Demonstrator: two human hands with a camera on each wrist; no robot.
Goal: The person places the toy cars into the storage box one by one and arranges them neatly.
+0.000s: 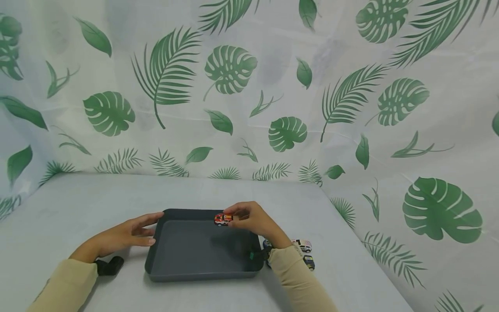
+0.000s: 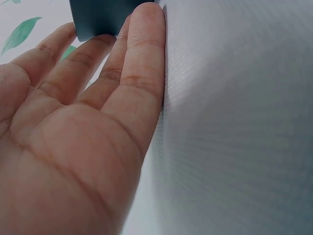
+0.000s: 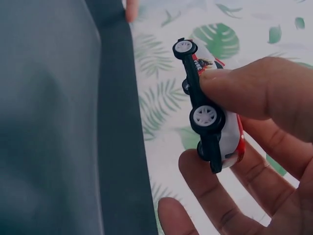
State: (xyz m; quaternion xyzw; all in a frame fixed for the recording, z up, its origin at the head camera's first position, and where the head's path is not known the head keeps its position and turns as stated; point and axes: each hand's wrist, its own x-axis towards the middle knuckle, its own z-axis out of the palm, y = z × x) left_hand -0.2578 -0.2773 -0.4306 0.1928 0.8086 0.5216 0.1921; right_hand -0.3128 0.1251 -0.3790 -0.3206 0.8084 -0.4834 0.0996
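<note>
Between thumb and fingers my right hand [image 1: 251,219] pinches a small red and white toy car [image 1: 223,219] above the far side of a dark grey tray [image 1: 202,274]. In the right wrist view the toy car [image 3: 208,115] shows its black underside and white-spoked wheels, tilted on edge near the tray wall [image 3: 120,98]. My left hand [image 1: 124,236] is at the tray's left side, its fingers fairly straight and fingertips right at the rim. The left wrist view shows that hand [image 2: 83,122] palm on, with the dark tray [image 2: 98,19] at its fingertips.
Just right of the tray, partly behind my right wrist, stand a white toy car [image 1: 303,245] and a dark toy car [image 1: 309,262]. A white cloth covers the table [image 1: 97,195]. Behind it hangs a leaf-printed curtain [image 1: 249,130].
</note>
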